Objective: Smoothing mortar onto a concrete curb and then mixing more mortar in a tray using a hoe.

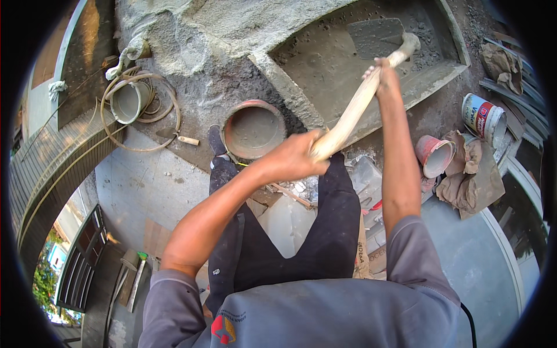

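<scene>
A hoe with a thick pale wooden handle [353,111] runs slantwise in front of me. Around its near end my left hand [297,156] is closed, close above my knees. Farther up the shaft, my right hand [385,81] grips it with the arm stretched out. The wide grey hoe blade [376,38] rests in wet mortar [313,61], partly coated by it. That mortar lies inside a shallow mixing trough [290,90] with straight grey walls. Just left of the trough stands a round reddish bucket [281,119] with grey mix inside.
A sand heap [226,26] spreads at the far left. Coiled hose [174,110] surrounds a grey bucket [129,103]. To the right are a red pail [435,156], a white paint bucket [484,119] and crumpled paper sacks [473,185]. Rubble [299,188] lies between my legs.
</scene>
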Motion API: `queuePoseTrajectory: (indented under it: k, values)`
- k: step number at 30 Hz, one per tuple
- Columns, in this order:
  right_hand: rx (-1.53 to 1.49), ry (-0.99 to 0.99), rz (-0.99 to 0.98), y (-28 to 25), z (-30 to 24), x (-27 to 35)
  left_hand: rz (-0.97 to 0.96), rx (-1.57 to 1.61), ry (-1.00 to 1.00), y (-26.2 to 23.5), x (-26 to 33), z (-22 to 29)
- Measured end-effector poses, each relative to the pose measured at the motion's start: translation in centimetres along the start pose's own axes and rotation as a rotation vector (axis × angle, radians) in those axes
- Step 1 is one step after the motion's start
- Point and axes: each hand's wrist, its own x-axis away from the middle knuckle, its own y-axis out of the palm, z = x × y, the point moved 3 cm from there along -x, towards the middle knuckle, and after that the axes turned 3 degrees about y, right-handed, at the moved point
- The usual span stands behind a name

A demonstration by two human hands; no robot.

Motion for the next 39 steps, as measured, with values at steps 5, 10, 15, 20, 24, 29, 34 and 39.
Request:
queuePoseTrajectory:
  k: [5, 10, 15, 20, 24, 29, 34, 39]
  values:
    - [0.112, -0.002, 0.034, 1.3, -4.7, -14.8, 0.009, -0.08, -0.049, -2.9, -13.5, 0.9]
    - [0.213, 0.117, -0.071, 7.6, 2.4, -12.6, 0.14, 0.048, -0.236, -3.3, -8.6, -0.4]
    - [0.365, 0.258, -0.126, 7.8, 9.3, -8.4, 0.258, 0.117, -0.35, 0.6, -3.7, -0.5]
    - [0.454, 0.323, -0.182, 7.8, 11.6, -5.5, 0.284, 0.159, -0.526, 3.7, -2.3, 0.8]
    - [0.491, 0.38, -0.228, 5.6, 12.6, -4.8, 0.29, 0.268, -0.559, 6.6, -2.3, 1.4]
    - [0.435, 0.455, -0.285, 2.3, 13.1, -3.8, 0.275, 0.149, -0.522, 10.9, -3.2, 2.1]
    - [0.292, 0.481, -0.362, -3.1, 11.3, -4.3, 0.206, 0.17, -0.472, 14.1, -6.6, 6.6]
    - [0.217, 0.382, -0.393, -6.8, 6.8, 1.9, 0.178, 0.229, -0.41, 16.4, -7.9, 9.1]
